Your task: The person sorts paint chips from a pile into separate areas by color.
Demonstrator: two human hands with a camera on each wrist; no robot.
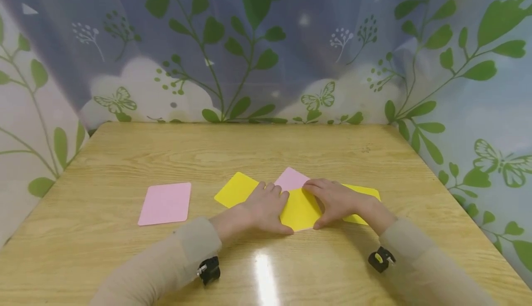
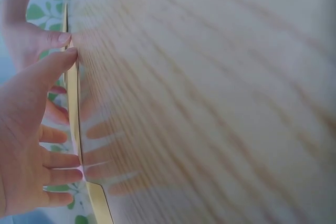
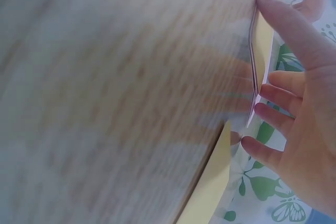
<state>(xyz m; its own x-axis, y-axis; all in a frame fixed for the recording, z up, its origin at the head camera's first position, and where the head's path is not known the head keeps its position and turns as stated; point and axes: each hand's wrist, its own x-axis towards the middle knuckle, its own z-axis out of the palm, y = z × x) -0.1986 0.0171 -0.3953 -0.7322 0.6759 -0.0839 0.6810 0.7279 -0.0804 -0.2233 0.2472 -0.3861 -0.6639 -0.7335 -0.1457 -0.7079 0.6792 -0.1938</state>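
Observation:
A yellow square card (image 1: 300,210) lies between my two hands, its surface slightly bowed, and a thin pale edge shows under its near side. My left hand (image 1: 266,206) holds its left side, thumb at the near corner and fingers toward the far edge. On the other side my right hand (image 1: 332,200) holds it the same way, thumb (image 3: 273,1) at the near right corner. Both thumbs come close together at the near edge in the left wrist view. Behind the card, a corner of a pink card (image 1: 292,178) sticks out from beneath it.
Another pink card (image 1: 165,203) lies farther left on the wooden table (image 1: 232,146). One yellow card (image 1: 236,189) is partly behind my left hand, and a second yellow card (image 1: 365,190) is partly covered by my right hand and wrist. A leaf-patterned curtain (image 1: 249,88) stands behind the table.

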